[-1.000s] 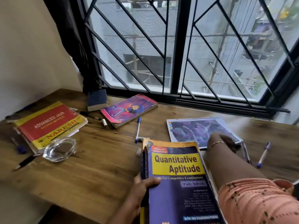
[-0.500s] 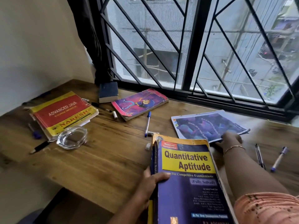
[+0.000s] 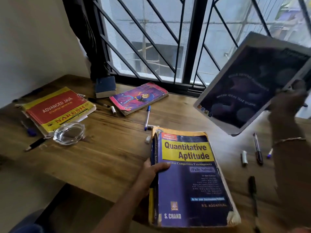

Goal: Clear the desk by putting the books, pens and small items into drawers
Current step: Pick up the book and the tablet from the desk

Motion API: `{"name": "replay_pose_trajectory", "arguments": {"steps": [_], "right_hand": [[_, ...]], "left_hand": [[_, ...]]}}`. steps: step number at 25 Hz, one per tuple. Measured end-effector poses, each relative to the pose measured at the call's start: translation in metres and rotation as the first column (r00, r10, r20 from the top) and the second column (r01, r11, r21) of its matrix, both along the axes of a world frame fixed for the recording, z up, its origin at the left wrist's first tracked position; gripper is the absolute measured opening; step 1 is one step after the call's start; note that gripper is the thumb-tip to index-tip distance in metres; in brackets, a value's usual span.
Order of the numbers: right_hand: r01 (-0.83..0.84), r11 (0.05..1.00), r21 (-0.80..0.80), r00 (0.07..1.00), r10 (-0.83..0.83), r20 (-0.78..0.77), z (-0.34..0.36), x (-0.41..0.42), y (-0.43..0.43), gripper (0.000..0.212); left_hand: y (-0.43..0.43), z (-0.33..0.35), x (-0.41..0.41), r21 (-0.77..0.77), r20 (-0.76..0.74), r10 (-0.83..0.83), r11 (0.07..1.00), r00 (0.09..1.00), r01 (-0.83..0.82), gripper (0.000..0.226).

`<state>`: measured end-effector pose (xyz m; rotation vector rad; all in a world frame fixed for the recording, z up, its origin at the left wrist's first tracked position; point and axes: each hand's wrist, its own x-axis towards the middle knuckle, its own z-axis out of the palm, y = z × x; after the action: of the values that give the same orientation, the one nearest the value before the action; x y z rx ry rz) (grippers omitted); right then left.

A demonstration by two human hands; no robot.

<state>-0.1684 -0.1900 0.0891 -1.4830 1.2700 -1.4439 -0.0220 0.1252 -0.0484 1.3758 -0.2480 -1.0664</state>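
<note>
The left hand [image 3: 152, 169] wraps the spine of the Quantitative Aptitude book [image 3: 190, 175] at lower centre, thumb on the cover, likely steadying it as the base of a stack. At upper right the right hand [image 3: 289, 100], blurred, grips a thin dark-covered book [image 3: 249, 88] by its edge, clear of the table [image 3: 109, 148] and tilted, probably to lay it on top. The Advanced Java book [image 3: 57, 108], pink book [image 3: 139, 97] and blue pen [image 3: 147, 117] lie loose at left and middle, not yet gathered
</note>
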Motion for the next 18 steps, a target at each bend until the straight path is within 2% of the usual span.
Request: {"name": "replay_pose_trajectory", "arguments": {"steps": [2, 4, 6, 8, 10, 13, 15, 18], "right_hand": [[-0.235, 0.97, 0.061, 0.968, 0.227, 0.107, 0.02, -0.02, 0.023, 0.031], [-0.404, 0.886, 0.228, 0.913, 0.404, 0.049, 0.019, -0.026, 0.056, 0.035], [-0.484, 0.763, 0.428, 0.824, 0.562, -0.071, -0.011, -0.025, 0.086, 0.03], [-0.528, 0.626, 0.574, 0.744, 0.667, -0.043, -0.051, -0.022, 0.111, 0.03], [-0.522, 0.57, 0.634, 0.74, 0.673, 0.005, -0.083, -0.017, 0.125, 0.027], [-0.505, 0.571, 0.648, 0.782, 0.62, 0.062, -0.104, -0.008, 0.134, 0.029], [-0.486, 0.633, 0.603, 0.811, 0.583, 0.042, -0.108, -0.004, 0.136, 0.028], [-0.429, 0.753, 0.498, 0.827, 0.55, -0.119, -0.112, -0.004, 0.141, 0.022]], "left_hand": [[-0.001, -0.001, 0.001, 0.016, -0.01, 0.014, 1.0, 1.0, -0.014, 0.042], [-0.002, -0.002, 0.004, 0.038, -0.019, 0.017, 0.999, 1.0, -0.016, 0.046], [-0.003, -0.004, 0.006, 0.054, -0.018, -0.009, 0.998, 1.0, 0.01, 0.05], [-0.004, -0.003, 0.007, 0.058, -0.027, -0.015, 0.998, 1.0, 0.016, 0.061], [-0.005, -0.003, 0.006, 0.065, -0.025, -0.012, 0.998, 1.0, 0.013, 0.074], [-0.004, -0.004, 0.006, 0.033, -0.033, -0.048, 0.998, 0.998, 0.049, 0.075], [-0.001, -0.002, 0.006, 0.017, -0.03, -0.039, 0.999, 0.999, 0.04, 0.065], [0.0, -0.001, 0.001, 0.035, -0.014, -0.004, 0.999, 1.0, 0.004, 0.053]]}}
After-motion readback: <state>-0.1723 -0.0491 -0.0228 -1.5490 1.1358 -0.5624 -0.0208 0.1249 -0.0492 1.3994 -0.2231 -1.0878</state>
